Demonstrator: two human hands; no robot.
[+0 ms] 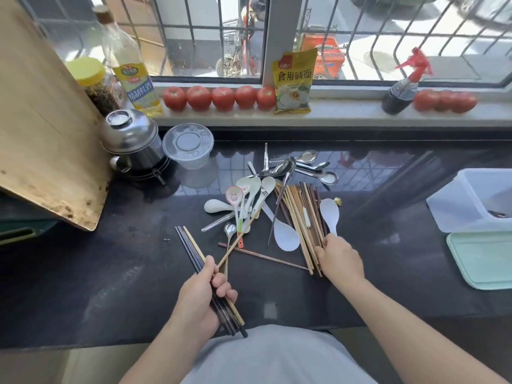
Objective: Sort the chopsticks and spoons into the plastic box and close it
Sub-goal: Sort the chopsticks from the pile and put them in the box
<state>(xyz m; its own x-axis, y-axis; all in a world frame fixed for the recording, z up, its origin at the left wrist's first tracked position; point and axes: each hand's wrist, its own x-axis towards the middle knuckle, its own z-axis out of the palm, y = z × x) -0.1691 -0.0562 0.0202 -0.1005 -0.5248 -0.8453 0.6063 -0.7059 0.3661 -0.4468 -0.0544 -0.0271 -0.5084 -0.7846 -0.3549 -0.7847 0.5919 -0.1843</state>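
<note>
We see a dark surface [116, 273] under a barred window, its sill lined with tomatoes [223, 98], a yellow soda-powder packet [293, 81], an oil bottle [130, 67] and a red-topped spray bottle [401, 90]. At far left a wooden cutting board [41, 128] leans over a steel pot [133, 139], with a clear plastic tub [188, 145] beside it. The plastic box [471, 200] stands open at the right edge, its pale green lid [482, 261] lying flat just in front of it.

Metal spoons [304, 167] and white ceramic spoons [249, 195] lie tangled mid-surface, overlapping the loose pile of chopsticks [302, 217], whose long axes run roughly toward and away from us; two white rice paddles [285, 234] rest across them.

Our left hand [202, 297] has its fingers curled around a bundle of dark chopsticks [191, 248], pointing up-left, with one pale chopstick [238, 239] crossing up-right. Our right hand [340, 259] rests on the pile's near ends; we cannot tell how its fingers lie.
</note>
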